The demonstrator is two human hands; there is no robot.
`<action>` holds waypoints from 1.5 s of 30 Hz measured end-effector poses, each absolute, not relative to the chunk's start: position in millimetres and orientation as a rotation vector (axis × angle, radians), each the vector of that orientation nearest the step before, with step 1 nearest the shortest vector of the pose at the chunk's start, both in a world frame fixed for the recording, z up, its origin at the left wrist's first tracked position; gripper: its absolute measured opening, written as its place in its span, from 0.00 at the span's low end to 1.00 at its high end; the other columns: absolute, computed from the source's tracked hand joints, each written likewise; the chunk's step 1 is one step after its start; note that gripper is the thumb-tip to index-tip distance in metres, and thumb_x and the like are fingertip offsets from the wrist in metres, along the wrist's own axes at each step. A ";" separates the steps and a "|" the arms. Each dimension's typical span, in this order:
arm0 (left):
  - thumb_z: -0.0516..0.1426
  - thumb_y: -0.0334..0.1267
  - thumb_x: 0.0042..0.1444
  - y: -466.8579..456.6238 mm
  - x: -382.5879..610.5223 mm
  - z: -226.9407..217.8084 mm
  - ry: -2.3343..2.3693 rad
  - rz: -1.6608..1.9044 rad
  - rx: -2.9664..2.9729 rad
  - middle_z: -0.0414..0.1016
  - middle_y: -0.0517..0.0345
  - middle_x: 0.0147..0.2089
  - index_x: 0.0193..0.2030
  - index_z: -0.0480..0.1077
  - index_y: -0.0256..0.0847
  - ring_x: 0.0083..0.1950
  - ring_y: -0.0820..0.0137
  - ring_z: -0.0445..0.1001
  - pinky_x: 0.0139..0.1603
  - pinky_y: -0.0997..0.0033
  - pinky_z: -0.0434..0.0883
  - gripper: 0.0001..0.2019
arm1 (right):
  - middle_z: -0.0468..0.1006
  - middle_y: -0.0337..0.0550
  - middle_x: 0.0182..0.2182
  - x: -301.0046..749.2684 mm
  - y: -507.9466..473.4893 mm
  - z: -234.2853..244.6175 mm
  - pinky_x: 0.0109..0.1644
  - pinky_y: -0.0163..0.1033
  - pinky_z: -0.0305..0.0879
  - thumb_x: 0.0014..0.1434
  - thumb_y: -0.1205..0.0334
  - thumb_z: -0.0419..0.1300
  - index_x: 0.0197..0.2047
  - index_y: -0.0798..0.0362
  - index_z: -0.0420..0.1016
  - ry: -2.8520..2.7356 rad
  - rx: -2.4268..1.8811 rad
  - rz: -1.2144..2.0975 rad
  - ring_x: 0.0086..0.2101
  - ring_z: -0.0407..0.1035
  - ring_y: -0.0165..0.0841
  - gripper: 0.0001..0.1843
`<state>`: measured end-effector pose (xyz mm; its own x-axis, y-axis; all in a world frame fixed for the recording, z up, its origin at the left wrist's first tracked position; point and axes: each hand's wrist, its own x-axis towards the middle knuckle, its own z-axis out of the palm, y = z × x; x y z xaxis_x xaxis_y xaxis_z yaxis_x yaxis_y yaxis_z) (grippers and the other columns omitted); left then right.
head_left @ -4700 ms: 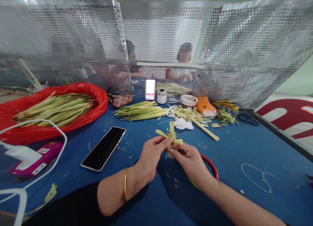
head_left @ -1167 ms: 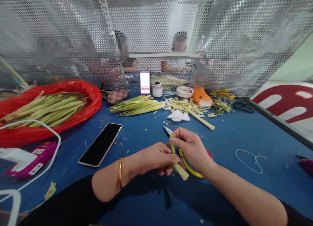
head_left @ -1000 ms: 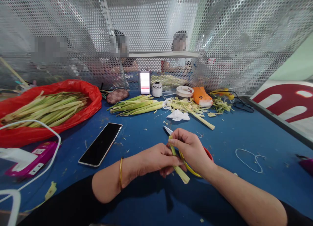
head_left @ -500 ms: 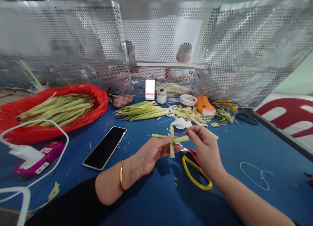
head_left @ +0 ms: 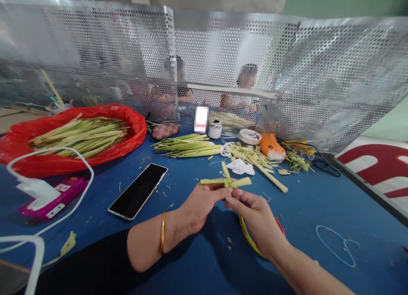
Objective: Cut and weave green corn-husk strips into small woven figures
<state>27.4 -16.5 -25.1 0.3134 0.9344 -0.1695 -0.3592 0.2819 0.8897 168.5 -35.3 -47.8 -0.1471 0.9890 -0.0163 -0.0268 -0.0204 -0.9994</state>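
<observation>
Leaf-strip cross (head_left: 227, 183) sits to the right of the dark phone (head_left: 138, 192), pinched by thumb and fingers of the left hand (head_left: 201, 205), with the right hand (head_left: 258, 216) nipping its lower end; farther right of the phone, yellow and red handles (head_left: 246, 236) show under the right hand; beyond the phone lies a green leaf bundle (head_left: 189, 147), and to its left a red bag (head_left: 137, 131) of leaves

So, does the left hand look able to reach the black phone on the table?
Probably yes: the black phone lies uncovered, with nothing standing between it and the left hand. That hand holds pale green strips, though, so it would likely release them first.
</observation>
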 end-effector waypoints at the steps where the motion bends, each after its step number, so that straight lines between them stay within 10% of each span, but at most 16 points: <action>1: 0.68 0.36 0.41 -15.9 27.1 -24.9 0.812 1.020 0.850 0.79 0.51 0.35 0.34 0.79 0.34 0.38 0.69 0.72 0.42 0.70 0.67 0.12 | 0.72 0.39 0.28 169.1 -35.7 -47.8 0.41 0.37 0.62 0.54 0.54 0.65 0.25 0.54 0.74 -1.315 -1.110 1.334 0.33 0.65 0.32 0.13; 27: 0.67 0.37 0.41 -4.9 19.4 -25.1 0.765 0.949 0.826 0.74 0.54 0.27 0.28 0.75 0.33 0.30 0.71 0.70 0.31 0.72 0.64 0.10 | 0.73 0.41 0.30 162.0 -39.5 -43.0 0.49 0.40 0.59 0.58 0.54 0.60 0.23 0.51 0.69 -1.579 -1.099 1.217 0.41 0.66 0.38 0.15; 36: 0.57 0.49 0.54 1.1 7.2 -16.3 0.896 0.872 0.929 0.73 0.55 0.27 0.39 0.78 0.34 0.31 0.73 0.70 0.36 0.74 0.64 0.19 | 0.72 0.39 0.26 181.7 -28.2 -29.1 0.33 0.36 0.60 0.62 0.45 0.53 0.33 0.51 0.67 -1.498 -1.303 0.887 0.30 0.67 0.34 0.17; 45: 0.64 0.49 0.46 -5.8 13.7 -18.2 1.013 0.716 1.180 0.67 0.64 0.24 0.36 0.73 0.36 0.22 0.79 0.61 0.21 0.77 0.53 0.17 | 0.68 0.35 0.20 178.0 -31.0 -42.7 0.29 0.34 0.56 0.65 0.52 0.49 0.28 0.51 0.66 -1.843 -1.336 0.848 0.24 0.62 0.30 0.17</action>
<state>13.7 -5.8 -18.2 0.4009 0.8793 -0.2570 0.0512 0.2586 0.9646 178.0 -31.0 -42.7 -0.2256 0.9613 0.1582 0.5051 0.2543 -0.8247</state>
